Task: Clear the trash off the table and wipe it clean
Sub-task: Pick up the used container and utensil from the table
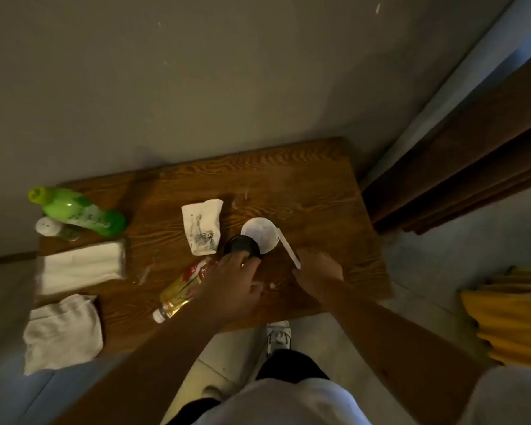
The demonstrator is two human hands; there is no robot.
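On the wooden table (319, 191) a white cup (259, 233) stands next to a dark round cup (241, 244). My left hand (233, 280) reaches over the table with fingers spread, fingertips touching the dark cup's near edge. A white straw (287, 246) slants out from the white cup's rim toward me. Its near tip sits between the thumb and forefinger of my right hand (319, 271); whether it is pinched I cannot tell. A printed paper bag (203, 227) lies left of the cups. A plastic bottle of yellow liquid (181, 291) lies partly under my left wrist.
At the table's left end stand a green bottle (77, 211), a small white-capped jar (54, 228), a tissue pack (80, 266) and a white cloth (62, 332). A wall runs behind the table. A brown curtain (472, 154) hangs at right, above a yellow cloth (512, 317).
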